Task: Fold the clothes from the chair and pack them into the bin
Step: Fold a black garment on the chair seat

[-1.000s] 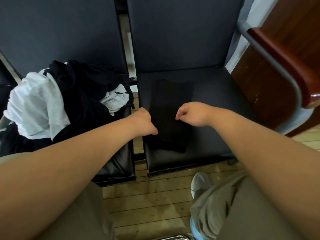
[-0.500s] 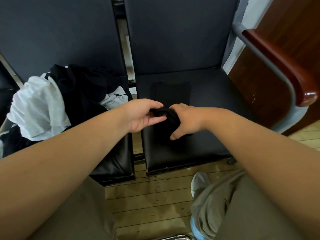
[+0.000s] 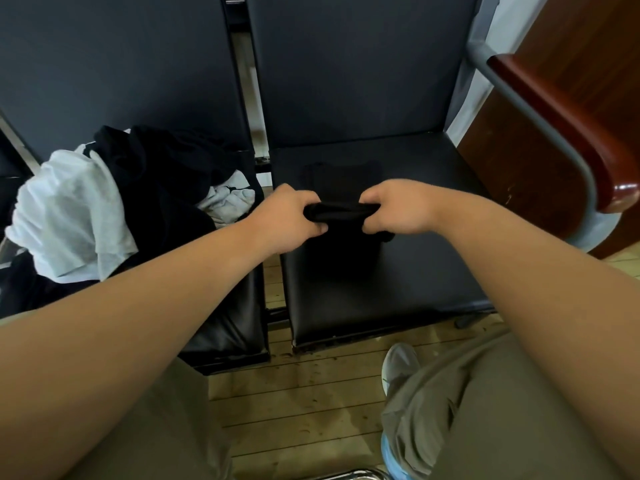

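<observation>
At nine o'clock in your view the pile lay heaped on the left chair, limp black cloth tangled with a crumpled white piece, soft and shapeless, probably left there within easy reach to wait its turn. Toward the centre, your left hand was curled tight round the left end of the garment. Your right hand, at three o'clock of the garment, gripped the other end the same way. Between your fists the cloth was bunched into a thick dark roll, raised a little off the seat. The rest of it lay flat and roughly rectangular beneath, reaching toward twelve o'clock. I judge you held both ends level so the near edge could travel over to the far one in one straight fold. The smooth, faintly glossy padded seat served as your folding board. Matte black cloth on black padding made the garment's outline hard to read. At two o'clock the armrest curved round, polished reddish wood on a grey metal tube. The bin was not in view, so packing was not yet done.
</observation>
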Demonstrator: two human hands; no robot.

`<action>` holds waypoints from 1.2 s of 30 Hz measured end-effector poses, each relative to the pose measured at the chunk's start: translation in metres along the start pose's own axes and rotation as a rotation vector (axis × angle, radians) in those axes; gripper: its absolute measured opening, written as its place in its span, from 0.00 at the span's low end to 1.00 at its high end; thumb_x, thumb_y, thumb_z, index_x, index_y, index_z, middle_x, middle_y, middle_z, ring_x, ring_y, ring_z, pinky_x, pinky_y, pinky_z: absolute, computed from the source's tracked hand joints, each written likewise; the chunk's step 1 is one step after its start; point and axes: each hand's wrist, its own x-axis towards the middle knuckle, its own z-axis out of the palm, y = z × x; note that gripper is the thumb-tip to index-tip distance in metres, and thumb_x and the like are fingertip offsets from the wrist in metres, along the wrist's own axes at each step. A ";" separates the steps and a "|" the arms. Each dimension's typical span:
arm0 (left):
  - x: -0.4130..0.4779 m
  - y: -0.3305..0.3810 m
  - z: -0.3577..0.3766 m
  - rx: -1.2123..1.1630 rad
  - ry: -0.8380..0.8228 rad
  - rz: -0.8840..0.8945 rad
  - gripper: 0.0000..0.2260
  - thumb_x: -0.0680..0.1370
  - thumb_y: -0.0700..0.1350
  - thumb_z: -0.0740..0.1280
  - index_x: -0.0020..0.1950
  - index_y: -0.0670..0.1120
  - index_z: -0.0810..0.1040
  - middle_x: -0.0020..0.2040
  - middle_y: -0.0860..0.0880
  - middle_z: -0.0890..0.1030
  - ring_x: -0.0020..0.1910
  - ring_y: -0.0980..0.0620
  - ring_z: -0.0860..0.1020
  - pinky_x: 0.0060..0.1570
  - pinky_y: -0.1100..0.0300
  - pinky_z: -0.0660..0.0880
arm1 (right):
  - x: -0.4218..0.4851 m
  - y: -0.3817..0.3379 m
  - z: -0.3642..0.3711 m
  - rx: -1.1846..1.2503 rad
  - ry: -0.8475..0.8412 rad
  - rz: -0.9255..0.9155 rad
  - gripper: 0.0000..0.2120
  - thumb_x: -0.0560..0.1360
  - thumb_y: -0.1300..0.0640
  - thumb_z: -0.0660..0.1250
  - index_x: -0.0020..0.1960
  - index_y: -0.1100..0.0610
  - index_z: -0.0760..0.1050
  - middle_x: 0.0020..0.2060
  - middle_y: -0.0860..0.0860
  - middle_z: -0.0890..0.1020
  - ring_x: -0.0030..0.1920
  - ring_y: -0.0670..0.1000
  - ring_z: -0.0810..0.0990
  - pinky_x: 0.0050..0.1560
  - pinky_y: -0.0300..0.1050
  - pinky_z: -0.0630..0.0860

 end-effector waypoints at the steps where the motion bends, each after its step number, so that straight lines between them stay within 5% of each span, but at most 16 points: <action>1: -0.003 0.003 -0.003 0.052 -0.086 0.025 0.09 0.76 0.52 0.77 0.43 0.62 0.78 0.49 0.48 0.80 0.42 0.52 0.81 0.37 0.61 0.72 | -0.001 0.002 -0.001 -0.013 -0.060 0.003 0.02 0.77 0.53 0.74 0.48 0.46 0.82 0.41 0.49 0.86 0.45 0.51 0.85 0.48 0.49 0.79; 7: -0.019 0.014 -0.011 0.033 -0.396 0.001 0.05 0.76 0.50 0.75 0.51 0.55 0.84 0.46 0.52 0.85 0.49 0.51 0.84 0.53 0.53 0.80 | -0.010 0.009 -0.007 0.191 -0.430 0.052 0.10 0.81 0.60 0.72 0.60 0.49 0.84 0.53 0.49 0.89 0.55 0.50 0.88 0.55 0.45 0.82; 10: -0.012 0.011 -0.014 -0.141 -0.311 -0.068 0.08 0.76 0.48 0.74 0.55 0.54 0.85 0.50 0.50 0.87 0.51 0.49 0.85 0.53 0.51 0.84 | -0.005 0.014 -0.013 0.257 -0.321 0.047 0.10 0.81 0.59 0.72 0.61 0.51 0.84 0.53 0.50 0.89 0.54 0.51 0.88 0.52 0.45 0.84; 15: 0.009 0.000 0.003 -0.430 -0.081 -0.170 0.10 0.82 0.43 0.72 0.63 0.48 0.81 0.54 0.49 0.86 0.47 0.55 0.85 0.34 0.66 0.79 | 0.019 0.029 -0.010 0.337 0.033 0.089 0.06 0.80 0.56 0.74 0.57 0.51 0.84 0.49 0.50 0.88 0.49 0.51 0.89 0.45 0.45 0.86; 20: 0.035 -0.014 0.029 -0.300 0.056 -0.243 0.14 0.76 0.54 0.75 0.54 0.46 0.80 0.49 0.44 0.85 0.46 0.43 0.86 0.49 0.41 0.85 | 0.046 0.040 0.004 0.228 0.102 0.126 0.05 0.79 0.54 0.74 0.55 0.51 0.84 0.50 0.53 0.87 0.50 0.54 0.87 0.50 0.52 0.87; 24: 0.043 -0.020 0.042 -0.188 0.054 -0.241 0.10 0.79 0.52 0.74 0.53 0.48 0.80 0.48 0.46 0.84 0.48 0.44 0.84 0.53 0.44 0.84 | 0.059 0.044 0.013 0.082 0.103 0.132 0.06 0.79 0.50 0.75 0.55 0.49 0.83 0.50 0.50 0.84 0.47 0.51 0.83 0.42 0.47 0.79; 28: 0.047 -0.029 0.051 -0.015 0.077 -0.216 0.11 0.79 0.53 0.74 0.56 0.49 0.80 0.54 0.46 0.82 0.50 0.46 0.81 0.46 0.55 0.76 | 0.075 0.049 0.025 -0.061 0.113 0.153 0.07 0.76 0.45 0.77 0.45 0.41 0.79 0.57 0.49 0.76 0.57 0.56 0.79 0.55 0.51 0.79; 31: 0.049 -0.026 0.052 0.030 0.104 -0.235 0.14 0.79 0.53 0.74 0.60 0.49 0.77 0.62 0.45 0.72 0.47 0.49 0.77 0.47 0.58 0.72 | 0.080 0.049 0.028 -0.096 0.116 0.202 0.09 0.76 0.43 0.77 0.52 0.41 0.78 0.63 0.51 0.68 0.62 0.60 0.75 0.65 0.58 0.78; 36: 0.051 -0.020 0.051 -0.015 0.136 -0.297 0.30 0.77 0.50 0.78 0.71 0.44 0.67 0.67 0.41 0.72 0.57 0.44 0.78 0.49 0.56 0.72 | 0.081 0.050 0.030 -0.049 0.137 0.258 0.14 0.76 0.45 0.78 0.56 0.44 0.76 0.63 0.52 0.65 0.61 0.60 0.73 0.65 0.59 0.77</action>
